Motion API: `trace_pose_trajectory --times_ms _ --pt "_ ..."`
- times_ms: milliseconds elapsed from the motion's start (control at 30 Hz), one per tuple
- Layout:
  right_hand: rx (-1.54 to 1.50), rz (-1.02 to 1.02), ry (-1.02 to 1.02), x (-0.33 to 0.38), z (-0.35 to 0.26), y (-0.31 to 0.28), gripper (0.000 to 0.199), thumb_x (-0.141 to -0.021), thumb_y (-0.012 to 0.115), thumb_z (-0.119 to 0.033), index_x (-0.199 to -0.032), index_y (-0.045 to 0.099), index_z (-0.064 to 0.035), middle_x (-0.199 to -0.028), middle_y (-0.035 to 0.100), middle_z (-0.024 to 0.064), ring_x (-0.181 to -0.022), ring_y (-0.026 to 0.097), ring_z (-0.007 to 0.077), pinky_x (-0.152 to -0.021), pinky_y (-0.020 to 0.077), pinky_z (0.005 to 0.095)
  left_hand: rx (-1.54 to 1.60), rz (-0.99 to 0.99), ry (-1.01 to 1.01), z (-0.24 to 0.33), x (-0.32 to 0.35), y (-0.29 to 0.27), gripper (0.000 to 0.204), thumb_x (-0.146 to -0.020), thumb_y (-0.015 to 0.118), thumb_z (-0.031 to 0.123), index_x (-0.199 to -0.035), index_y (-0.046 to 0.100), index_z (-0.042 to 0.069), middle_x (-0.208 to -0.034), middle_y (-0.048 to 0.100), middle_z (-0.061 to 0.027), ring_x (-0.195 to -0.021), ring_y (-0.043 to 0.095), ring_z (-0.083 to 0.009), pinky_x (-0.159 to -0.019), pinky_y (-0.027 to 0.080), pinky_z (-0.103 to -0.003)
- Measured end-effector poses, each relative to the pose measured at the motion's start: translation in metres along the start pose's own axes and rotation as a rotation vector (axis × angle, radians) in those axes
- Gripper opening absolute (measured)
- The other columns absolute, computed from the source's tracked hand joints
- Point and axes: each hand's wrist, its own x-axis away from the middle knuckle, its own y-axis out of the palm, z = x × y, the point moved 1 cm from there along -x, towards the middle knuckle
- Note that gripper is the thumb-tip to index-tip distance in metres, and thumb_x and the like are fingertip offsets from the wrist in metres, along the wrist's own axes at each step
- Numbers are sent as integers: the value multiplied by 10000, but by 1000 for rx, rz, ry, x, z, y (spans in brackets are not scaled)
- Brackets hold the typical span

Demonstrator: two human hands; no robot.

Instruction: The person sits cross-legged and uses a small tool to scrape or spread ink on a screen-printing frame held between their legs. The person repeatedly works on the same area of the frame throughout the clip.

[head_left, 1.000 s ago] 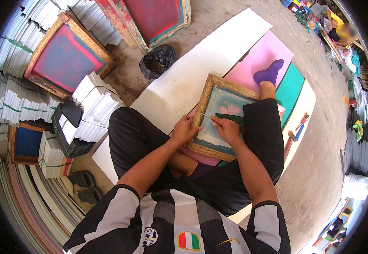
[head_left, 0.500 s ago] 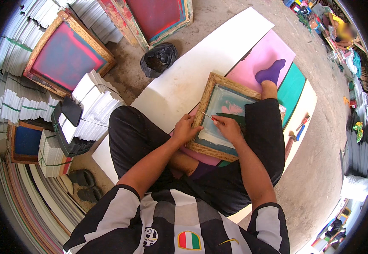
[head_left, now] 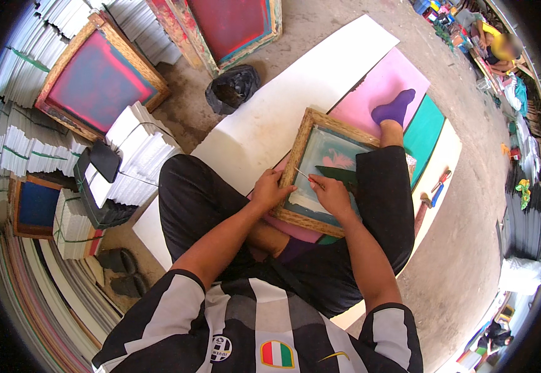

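Note:
A wooden screen-printing frame [head_left: 284,214] rests tilted across my crossed legs, its mesh pale blue-grey with a pink shape on it. My left hand [head_left: 270,189] grips its left side rail, thumb on top and fingers over the outer edge. Between the fingertips of my right hand [head_left: 331,191] is a thin metal tool with a red handle, like a slim screwdriver [head_left: 303,174]. The tool's tip points at the inner edge of the left rail; whether it touches is too small to tell. A dark green pointed piece [head_left: 335,173] lies over the mesh beyond my right hand.
Red-handled pliers [head_left: 441,181] and a hammer [head_left: 422,208] lie on the cream board to my right. White, pink and green sheets spread under me. A black bag [head_left: 233,87], more frames [head_left: 105,78] and tied white stacks [head_left: 139,149] stand left. Far right, a person [head_left: 500,50] sits.
The tool and my right hand have shifted slightly left and nearer to me, with the frame shifting a little too. My left hand keeps its grip. The whole view moves slightly.

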Motion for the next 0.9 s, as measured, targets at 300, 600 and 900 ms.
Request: trace_pose_trajectory --times_ms 300,600,900 --pt "161 15 61 10 -20 -3 295 -983 600 -353 -1234 724 -260 -969 743 185 -872 712 423 -767 561 553 -41 -28 -30 -2 2 4 610 -803 815 473 -1091 715 -55 -1075 657 -246 -1013 659 -389 -898 533 -461" --pt "204 8 35 12 -18 -4 295 -983 596 -338 -1237 715 -244 -907 741 181 -822 716 412 -727 567 542 -35 8 -1 0 4 3 566 -822 799 448 -1080 721 -50 -1021 650 -215 -973 658 -380 -856 539 -461" --pt "357 -86 33 12 -19 6 334 -1006 563 -323 -1320 649 -250 -856 724 183 -791 723 400 -698 576 540 -102 54 45 2 5 8 557 -812 811 423 -1097 722 -48 -1015 652 -208 -933 670 -377 -825 549 -458"
